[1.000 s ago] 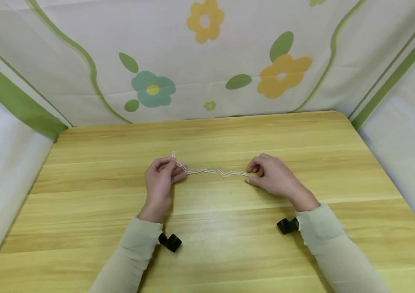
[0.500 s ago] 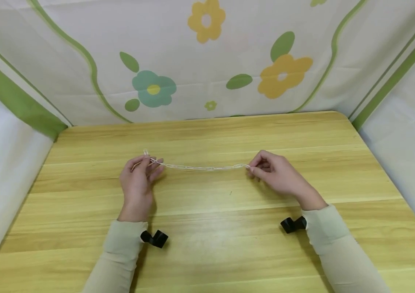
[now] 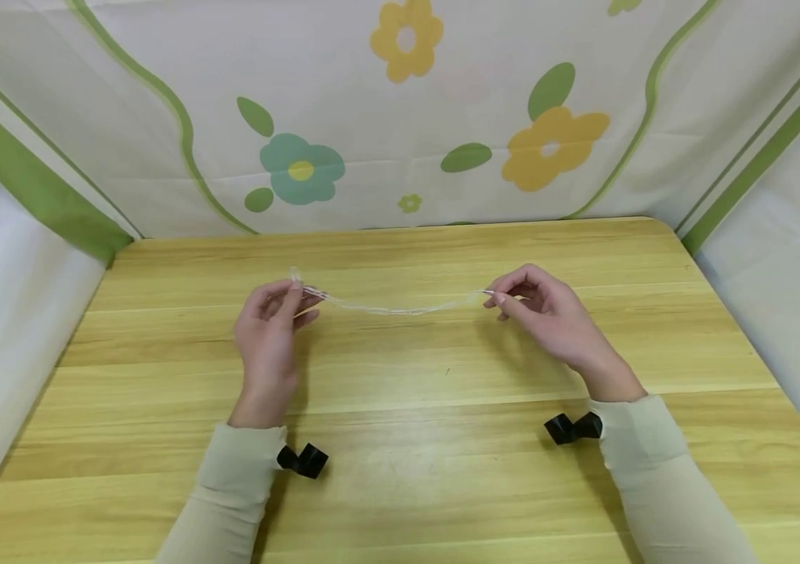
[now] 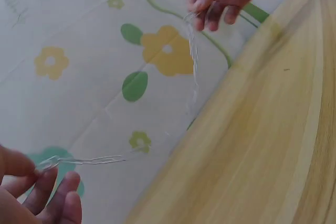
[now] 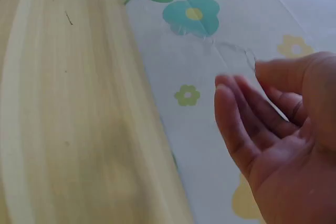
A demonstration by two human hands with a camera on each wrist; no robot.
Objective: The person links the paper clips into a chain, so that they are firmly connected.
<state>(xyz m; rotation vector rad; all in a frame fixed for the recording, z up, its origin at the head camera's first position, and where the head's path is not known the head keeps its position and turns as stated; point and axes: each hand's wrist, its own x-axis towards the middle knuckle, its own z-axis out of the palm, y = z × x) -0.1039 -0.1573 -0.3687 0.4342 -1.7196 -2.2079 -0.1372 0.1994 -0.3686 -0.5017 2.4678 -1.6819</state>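
Observation:
A chain of linked white paper clips (image 3: 403, 311) hangs in a shallow sag between the two hands, above the wooden table. At its left end the left hand (image 3: 269, 337) pinches it between thumb and index finger, and one clip sticks up past the fingertips. The right hand (image 3: 544, 317) pinches the other end between thumb and forefinger. In the left wrist view, long wire links (image 4: 94, 160) run out from the left fingers, while the middle of the chain is blurred. The right wrist view shows a faint end link (image 5: 251, 59) at the right thumb tip.
The wood-grain table (image 3: 400, 486) lies under both hands. Behind it hangs a white cloth (image 3: 371, 117) printed with flowers and leaves, and pale cloth walls stand at both sides. A black wrist camera (image 3: 304, 460) sits by the left cuff, another black camera (image 3: 572, 428) by the right.
The left hand has moved left and the right hand has taken hold of the chain's free end. The chain, earlier zigzag on the table, is stretched out and raised, now sagging between both hands.

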